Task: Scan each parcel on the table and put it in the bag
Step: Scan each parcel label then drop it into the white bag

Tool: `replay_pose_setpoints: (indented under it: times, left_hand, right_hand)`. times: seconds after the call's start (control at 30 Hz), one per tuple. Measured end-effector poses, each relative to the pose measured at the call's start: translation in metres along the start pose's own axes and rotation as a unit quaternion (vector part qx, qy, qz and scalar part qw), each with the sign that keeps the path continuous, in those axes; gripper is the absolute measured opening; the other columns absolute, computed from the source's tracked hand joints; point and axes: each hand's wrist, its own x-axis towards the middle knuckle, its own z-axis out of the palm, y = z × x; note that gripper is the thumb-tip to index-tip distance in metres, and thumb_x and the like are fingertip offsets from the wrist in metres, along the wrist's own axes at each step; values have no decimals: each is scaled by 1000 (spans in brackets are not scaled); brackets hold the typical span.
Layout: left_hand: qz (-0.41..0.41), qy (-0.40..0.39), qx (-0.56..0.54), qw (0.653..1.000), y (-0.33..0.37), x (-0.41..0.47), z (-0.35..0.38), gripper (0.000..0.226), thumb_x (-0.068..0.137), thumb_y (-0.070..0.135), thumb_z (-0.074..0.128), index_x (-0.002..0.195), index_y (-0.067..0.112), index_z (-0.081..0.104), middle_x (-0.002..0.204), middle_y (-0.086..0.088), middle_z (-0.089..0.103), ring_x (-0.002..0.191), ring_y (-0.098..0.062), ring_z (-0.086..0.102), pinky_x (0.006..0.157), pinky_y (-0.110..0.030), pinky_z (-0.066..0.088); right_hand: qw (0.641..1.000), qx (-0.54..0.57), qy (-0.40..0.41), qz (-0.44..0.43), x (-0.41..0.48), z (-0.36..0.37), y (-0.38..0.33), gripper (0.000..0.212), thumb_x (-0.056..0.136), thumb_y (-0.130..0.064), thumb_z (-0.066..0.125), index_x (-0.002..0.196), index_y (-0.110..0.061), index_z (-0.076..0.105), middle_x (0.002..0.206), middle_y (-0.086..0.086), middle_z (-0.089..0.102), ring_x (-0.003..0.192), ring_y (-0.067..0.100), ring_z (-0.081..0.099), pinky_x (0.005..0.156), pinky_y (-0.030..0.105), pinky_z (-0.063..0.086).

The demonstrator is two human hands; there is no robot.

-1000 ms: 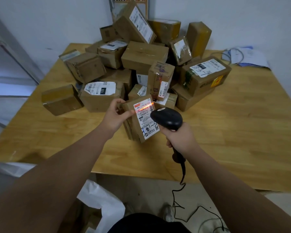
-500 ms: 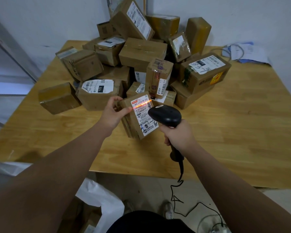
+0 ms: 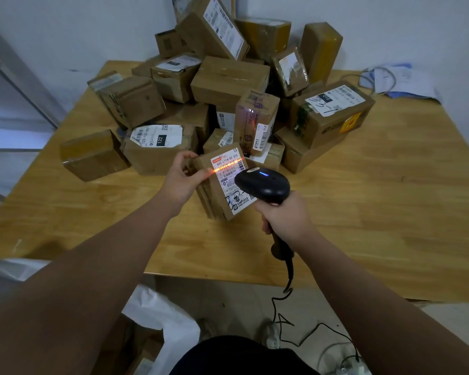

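L hand point(image 3: 180, 180) fingers grip 1 parcel point(image 3: 222, 186); R hand point(image 3: 284, 217) fingers grip 1 scanner point(image 3: 263, 185); 15+ parcels point(image 3: 228, 79) piled behind.

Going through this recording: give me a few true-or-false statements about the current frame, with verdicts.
1. The left hand grips a small parcel. True.
2. The scanner throws its red line across that parcel's label. True.
3. The scanner is in the left hand. False: the right hand grips it.
4. No other parcels are in view. False: a pile of parcels sits on the table.
5. The scanner is cordless. False: a black cable hangs from its handle.
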Motion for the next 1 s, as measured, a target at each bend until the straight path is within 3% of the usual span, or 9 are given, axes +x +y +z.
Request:
replay_pose_setpoints:
  times: [0.27, 0.37, 0.43, 0.6, 0.7, 0.8, 0.87, 1.0]
  left_hand:
    - [-5, 7, -19, 1000, -3, -8, -2, 33, 84, 19, 73, 95, 37, 48, 109, 2, 59, 106, -23, 60, 79, -30, 53]
    - [-14, 22, -22, 999, -8, -25, -9, 32, 84, 21, 73, 96, 37, 47, 113, -1, 58, 106, -25, 62, 88, -37, 54]
    - [-27, 47, -43, 998, -15, -40, -15, 32, 85, 21, 72, 99, 34, 47, 111, -1, 59, 105, -25, 63, 88, -36, 55]
    - [-38, 136, -92, 986, -34, -91, -37, 33, 88, 20, 69, 111, 23, 46, 109, -2, 58, 86, -13, 59, 70, -20, 53]
    - [-46, 182, -102, 977, -47, -128, -57, 34, 88, 21, 69, 115, 24, 48, 110, -1, 59, 94, -14, 58, 79, -22, 53]
    - [-53, 227, -97, 968, -63, -170, -86, 34, 89, 22, 68, 117, 24, 50, 111, -1, 58, 99, -15, 59, 77, -20, 54]
    - [-63, 249, -82, 963, -81, -201, -109, 35, 88, 28, 69, 117, 27, 52, 114, -3, 58, 102, -18, 59, 81, -25, 54]
    - [-100, 303, -66, 945, -123, -258, -165, 31, 82, 35, 69, 107, 35, 52, 111, -2, 58, 104, -22, 59, 89, -39, 53]
  right_hand:
    - [1000, 12, -24, -15, -1, 0, 4, 17, 85, -14, 66, 68, -11, 62, 53, 9, 57, 47, 14, 56, 55, 26, 50]
    - [998, 2, -47, -29, -3, 4, 4, 21, 85, -17, 68, 66, -14, 61, 52, 8, 57, 46, 12, 56, 53, 22, 49]
    - [997, 1, -68, -30, -4, 11, 6, 22, 85, -17, 70, 64, -14, 61, 49, 4, 57, 44, 10, 55, 50, 20, 48]
    - [989, -22, -141, -42, -14, 42, 12, 25, 83, -15, 72, 61, -9, 62, 47, 2, 55, 42, 9, 53, 50, 22, 47]
    - [979, -30, -195, -57, -31, 69, 15, 25, 83, -13, 72, 61, -13, 62, 44, -3, 53, 42, 7, 52, 51, 22, 47]
    - [965, -41, -252, -52, -56, 103, 20, 14, 84, -11, 72, 73, -15, 64, 41, -8, 52, 40, 3, 51, 49, 19, 46]
    - [955, -45, -290, -40, -75, 125, 25, 13, 83, -9, 73, 74, -14, 65, 40, -9, 53, 39, 1, 50, 48, 17, 44]
    - [941, -83, -326, -41, -109, 172, 37, 32, 82, -10, 73, 55, -17, 57, 40, -8, 53, 39, 0, 50, 46, 13, 41]
